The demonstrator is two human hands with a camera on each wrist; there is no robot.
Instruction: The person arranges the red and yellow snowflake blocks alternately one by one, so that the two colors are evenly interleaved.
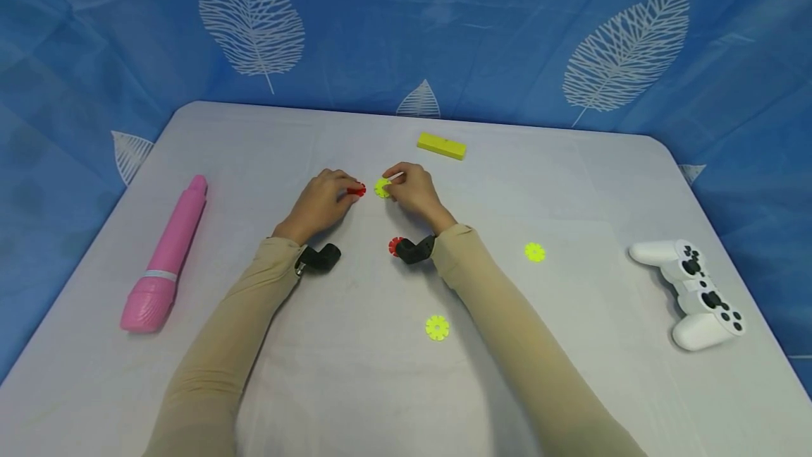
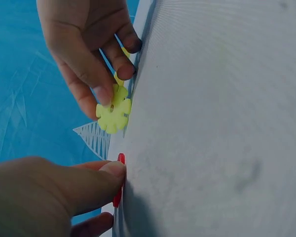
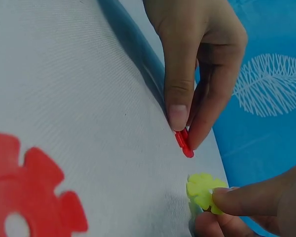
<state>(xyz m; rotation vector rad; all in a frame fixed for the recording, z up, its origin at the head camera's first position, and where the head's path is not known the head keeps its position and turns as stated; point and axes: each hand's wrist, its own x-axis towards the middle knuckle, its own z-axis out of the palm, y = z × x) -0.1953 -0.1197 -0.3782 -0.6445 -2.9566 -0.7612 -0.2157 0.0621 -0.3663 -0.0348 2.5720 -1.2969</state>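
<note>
My left hand [image 1: 320, 204] pinches a small red notched disc [image 3: 185, 143] between thumb and fingers, holding it on edge close over the white table. Just to its right, my right hand [image 1: 415, 192] grips a yellow-green notched disc [image 2: 114, 112] by its rim, with thumb and fingertips. A short gap separates the two discs in the wrist views. Another red notched disc [image 1: 394, 245] lies below the right hand, partly covered by the black wrist camera [image 1: 415, 251]; it looms large in the right wrist view [image 3: 27, 192].
Two more yellow-green discs lie on the table, one in front [image 1: 437, 328] and one to the right [image 1: 535, 252]. A yellow block [image 1: 442, 146] is behind the hands. A pink microphone [image 1: 171, 238] rests at left, a white game controller [image 1: 694, 288] at right.
</note>
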